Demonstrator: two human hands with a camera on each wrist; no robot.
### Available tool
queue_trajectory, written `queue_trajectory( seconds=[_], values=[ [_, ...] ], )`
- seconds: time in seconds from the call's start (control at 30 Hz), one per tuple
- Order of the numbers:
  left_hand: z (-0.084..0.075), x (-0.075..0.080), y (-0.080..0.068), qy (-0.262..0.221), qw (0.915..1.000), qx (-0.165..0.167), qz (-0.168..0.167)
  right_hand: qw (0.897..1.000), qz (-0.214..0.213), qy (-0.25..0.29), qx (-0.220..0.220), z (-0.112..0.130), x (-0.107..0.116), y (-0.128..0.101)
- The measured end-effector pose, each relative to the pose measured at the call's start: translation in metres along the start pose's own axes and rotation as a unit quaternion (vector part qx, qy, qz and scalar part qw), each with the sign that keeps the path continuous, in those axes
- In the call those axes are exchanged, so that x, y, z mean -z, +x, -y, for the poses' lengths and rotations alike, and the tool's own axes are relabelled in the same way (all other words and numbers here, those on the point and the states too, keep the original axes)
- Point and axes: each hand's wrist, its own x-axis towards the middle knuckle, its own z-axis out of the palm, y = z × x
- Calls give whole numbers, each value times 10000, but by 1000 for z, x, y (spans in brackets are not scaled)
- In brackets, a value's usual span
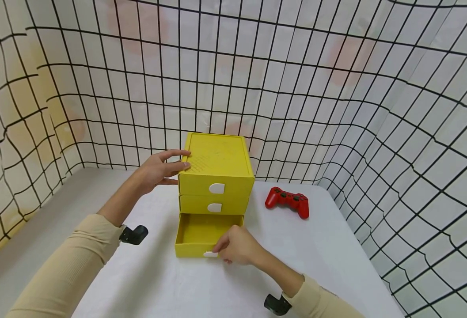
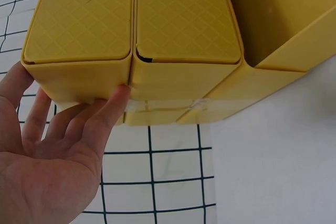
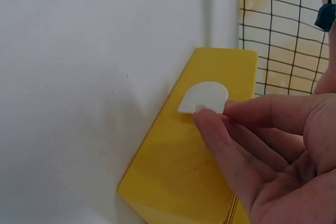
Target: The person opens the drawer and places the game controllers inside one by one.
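Note:
A small yellow drawer cabinet [image 1: 221, 154] stands on the white surface, its three drawers stacked and each fitted with a white tab handle. The upper two drawers are in; the bottom drawer [image 1: 189, 250] is pulled out, and the part of its inside that shows holds nothing. My right hand [image 1: 241, 247] pinches that drawer's white handle [image 3: 205, 97] between thumb and finger. On the cabinet's left side, my left hand [image 1: 155, 170] rests with loosely extended fingers, some reaching over the top edge. In the left wrist view, its fingers [image 2: 107, 114] touch the yellow side wall.
A red game controller [image 1: 286, 201] lies on the table to the right of the cabinet. White sheeting behind a black grid net [image 1: 225, 81] encloses the back and both sides. The white table [image 1: 320, 256] extends in front of the cabinet and to its right.

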Motion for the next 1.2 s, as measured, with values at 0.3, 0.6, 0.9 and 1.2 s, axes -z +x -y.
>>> queue_trajectory(
  seconds=[0.3, 0.6, 0.9, 1.2],
  values=[
    [0, 0, 0, 65, 10000, -42, -12, 9989, 458, 128, -20, 5, 3, -11],
    [1, 0, 0, 70, 10000, -45, 9, 9973, 703, 196, -75, 7, 7, -15],
    [2, -1, 1, 62, 10000, -76, 22, 9913, 1225, 424, -240, 6, 14, -16],
    [3, 0, 0, 123, 9998, -128, 9, 9880, 1483, 319, -308, 10, 20, -17]
  ],
)
